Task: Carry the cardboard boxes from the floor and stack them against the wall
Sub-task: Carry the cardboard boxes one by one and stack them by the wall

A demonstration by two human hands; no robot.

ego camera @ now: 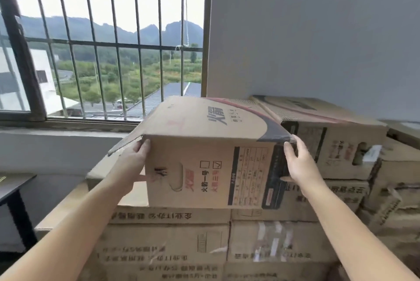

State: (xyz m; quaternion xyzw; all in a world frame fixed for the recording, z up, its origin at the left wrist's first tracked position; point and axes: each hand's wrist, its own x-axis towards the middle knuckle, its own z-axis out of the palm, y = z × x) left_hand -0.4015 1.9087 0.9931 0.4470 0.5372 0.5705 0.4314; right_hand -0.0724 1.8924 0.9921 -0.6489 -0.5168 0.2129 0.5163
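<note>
Box (211, 158) held up between both hands, its underside resting on or just over the top row of the stack (168, 242); which of the two cannot be told. It is printed in red and black, with an oval handhole low on the near face, and it sits slightly turned, its left end nearer the window.

Far left of the left fingers a dark table (13, 187) edge shows, under a window (102, 37) with vertical bars that looks out on hills, fields and a road.

The left hand (131, 162) lies against the box's left side, fingers (143, 145) straight and reaching up to the top edge, where a loose flap (123, 144) sticks out just above them. They press flat on the cardboard and are not curled round anything.

Between the two sets of fingers is the near face with its checkboxes and a printed table of text.

The right hand (300, 162) presses the right side, thumb on the near face and fingers (295, 138) straight up at the dark top corner.

Just right of the right fingers, another box (329, 144) stands on the stack, touching or nearly touching the held one, with more boxes lower beyond it. A grey wall (318, 31) rises behind.
</note>
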